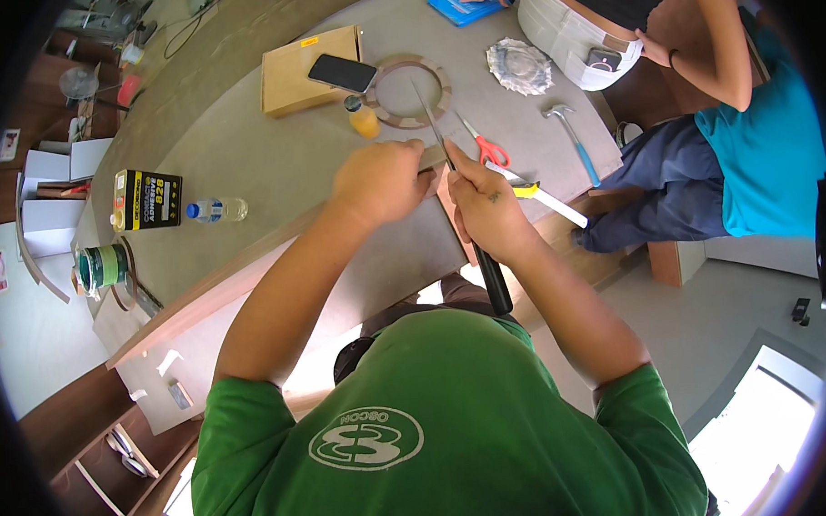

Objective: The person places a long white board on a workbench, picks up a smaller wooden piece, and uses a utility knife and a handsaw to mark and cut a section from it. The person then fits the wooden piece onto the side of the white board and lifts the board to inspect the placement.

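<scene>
My right hand (487,205) is wrapped round a file (495,287), a long tool with a black handle and a thin, tapering grey blade. The handle points down toward my body, and the blade points away over the grey table (237,164). Just left of the blade, my left hand (378,182) is closed with its fingers curled in. A small brown edge shows by its fingertips; what they grip is mostly hidden. Right of the blade lie red-handled scissors (493,152) and a white-and-yellow handled tool (547,199). Beyond my hands rests a segmented wooden ring (441,75).
A cardboard box (288,76) carries a black phone (343,73), near an orange-yellow bottle (364,121). Leftward stand an adhesive can (147,200) and a water bottle (218,210). A claw hammer (575,148) and shell-like disc (519,66) lie right. Two people stand at the right.
</scene>
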Available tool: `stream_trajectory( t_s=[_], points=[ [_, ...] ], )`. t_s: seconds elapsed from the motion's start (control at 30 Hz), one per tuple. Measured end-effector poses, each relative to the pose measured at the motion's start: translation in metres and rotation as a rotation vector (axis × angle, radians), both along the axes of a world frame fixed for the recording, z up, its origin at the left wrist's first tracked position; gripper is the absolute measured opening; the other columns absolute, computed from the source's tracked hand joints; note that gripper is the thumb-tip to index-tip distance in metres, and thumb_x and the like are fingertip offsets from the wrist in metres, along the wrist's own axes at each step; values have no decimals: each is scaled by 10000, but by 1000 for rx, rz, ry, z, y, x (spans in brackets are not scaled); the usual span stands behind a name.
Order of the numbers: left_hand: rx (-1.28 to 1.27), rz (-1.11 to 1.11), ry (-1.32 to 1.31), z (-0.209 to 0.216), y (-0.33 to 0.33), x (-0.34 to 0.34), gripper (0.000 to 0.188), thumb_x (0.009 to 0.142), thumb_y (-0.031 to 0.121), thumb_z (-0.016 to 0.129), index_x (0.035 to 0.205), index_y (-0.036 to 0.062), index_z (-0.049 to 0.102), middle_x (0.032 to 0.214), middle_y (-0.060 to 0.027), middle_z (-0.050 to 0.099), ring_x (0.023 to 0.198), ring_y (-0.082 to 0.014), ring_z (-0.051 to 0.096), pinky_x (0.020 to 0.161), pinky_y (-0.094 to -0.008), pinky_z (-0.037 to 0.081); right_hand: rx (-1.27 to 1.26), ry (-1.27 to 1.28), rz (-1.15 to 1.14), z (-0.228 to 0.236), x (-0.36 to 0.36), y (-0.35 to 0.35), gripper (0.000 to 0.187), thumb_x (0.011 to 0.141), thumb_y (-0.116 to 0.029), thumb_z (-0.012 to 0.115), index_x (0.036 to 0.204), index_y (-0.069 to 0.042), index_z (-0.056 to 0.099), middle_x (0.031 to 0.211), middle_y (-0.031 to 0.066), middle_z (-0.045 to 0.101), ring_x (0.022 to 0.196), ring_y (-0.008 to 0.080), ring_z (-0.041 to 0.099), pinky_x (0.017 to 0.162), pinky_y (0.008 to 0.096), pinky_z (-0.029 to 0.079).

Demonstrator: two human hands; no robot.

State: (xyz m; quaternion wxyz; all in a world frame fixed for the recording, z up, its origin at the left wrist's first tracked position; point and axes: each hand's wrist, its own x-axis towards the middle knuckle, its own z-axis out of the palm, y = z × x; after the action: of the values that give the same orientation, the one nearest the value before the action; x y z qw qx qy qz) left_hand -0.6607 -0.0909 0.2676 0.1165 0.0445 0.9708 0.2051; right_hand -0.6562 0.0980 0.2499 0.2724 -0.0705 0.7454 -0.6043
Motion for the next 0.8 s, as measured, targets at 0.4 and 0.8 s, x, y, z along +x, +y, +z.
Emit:
stream_trajectory(
  t_s=[0.4,0.8],
  points=[
    [-27,-24,-4,5,-1,3,282,905,304,671,920,28,617,850,-203,685,827,-406,673,735,-507,529,0,-148,-30,26,3,-3,499,1064,-131,448,1555,-59,408,716,-22,437,550,62,419,521,256,428],
    [-44,-25,30,-3,-1,6,345,917,370,648,914,25,636,882,-207,705,822,-400,691,724,-512,549,-101,-268,15,3,-8,17,543,1017,-58,435,1556,-18,381,795,3,457,504,86,455,443,260,424]
  ],
)
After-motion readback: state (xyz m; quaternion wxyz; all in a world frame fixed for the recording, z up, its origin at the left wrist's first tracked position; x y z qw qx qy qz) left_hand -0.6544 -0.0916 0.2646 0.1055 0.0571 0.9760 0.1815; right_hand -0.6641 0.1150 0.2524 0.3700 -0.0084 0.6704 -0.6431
